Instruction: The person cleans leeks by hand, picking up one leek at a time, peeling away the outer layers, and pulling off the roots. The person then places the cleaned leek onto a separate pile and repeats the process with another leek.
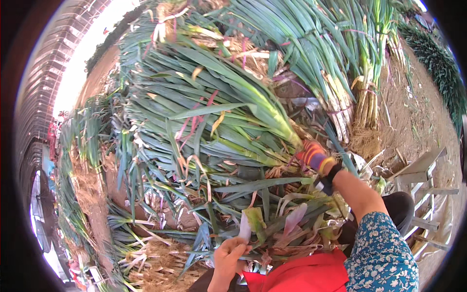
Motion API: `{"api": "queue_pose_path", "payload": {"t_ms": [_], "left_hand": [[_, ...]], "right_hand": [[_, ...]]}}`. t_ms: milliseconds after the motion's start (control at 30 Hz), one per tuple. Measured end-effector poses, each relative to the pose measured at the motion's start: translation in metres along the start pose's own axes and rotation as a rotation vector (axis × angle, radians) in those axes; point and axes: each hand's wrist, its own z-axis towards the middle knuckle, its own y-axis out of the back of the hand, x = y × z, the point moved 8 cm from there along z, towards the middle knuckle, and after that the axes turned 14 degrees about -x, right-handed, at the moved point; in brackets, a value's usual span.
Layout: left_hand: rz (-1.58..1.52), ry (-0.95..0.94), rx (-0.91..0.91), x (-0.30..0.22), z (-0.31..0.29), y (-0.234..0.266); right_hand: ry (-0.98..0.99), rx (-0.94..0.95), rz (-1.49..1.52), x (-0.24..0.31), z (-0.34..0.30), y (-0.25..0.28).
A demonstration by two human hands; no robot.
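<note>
My right hand, in an orange, yellow and purple striped glove, grips the lower end of a leek. That leek's long green leaves stretch toward the upper left over a broad pile of leeks. Bare and low in the middle, my left hand has its fingers curled in a pinch. A pale leaf strip rises right beside those fingertips; whether they hold it is unclear. Loose leaves and peeled scraps lie between the hands. Pink ties show among the piled leaves.
Tied leek bundles lie at the upper right, roots toward me. More leeks with brown roots are at the lower left, others along the left. A wooden stool-like frame stands at the right on bare soil. Red cloth covers my lap.
</note>
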Motion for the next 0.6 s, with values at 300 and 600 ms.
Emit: {"api": "queue_pose_path", "payload": {"t_ms": [300, 600], "left_hand": [[-0.541, -0.365, -0.174, -0.043, 0.004, 0.004], [-0.722, -0.495, -0.182, -0.035, -0.048, 0.089]], "right_hand": [[-0.016, 0.542, 0.472, 0.231, -0.214, -0.008], [0.175, 0.472, 0.737, 0.375, -0.194, 0.005]]}}
